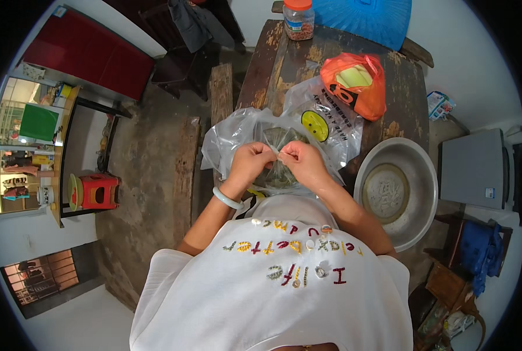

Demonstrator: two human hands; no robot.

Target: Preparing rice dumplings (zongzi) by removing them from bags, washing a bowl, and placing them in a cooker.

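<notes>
A clear plastic bag [278, 137] holding dark green contents lies at the near end of the worn wooden table [267, 72], close against my body. My left hand [253, 160], with a pale bangle on its wrist, pinches the gathered plastic near the bag's middle. Just beside it, fingertips almost touching, my right hand [302, 161] pinches the same gathered plastic. What the green contents are is blurred by the film. Under and behind the bag spreads a larger translucent plastic bag [348, 127] with a yellow smiley face and printed writing.
Farther back on the table sit an orange plastic bag [375, 94] with pale green contents and an orange-lidded jar [299, 22]. A blue plastic cover [366, 19] stands behind. A large metal basin [423, 193] is at my right. Wooden benches [185, 171] line the left side.
</notes>
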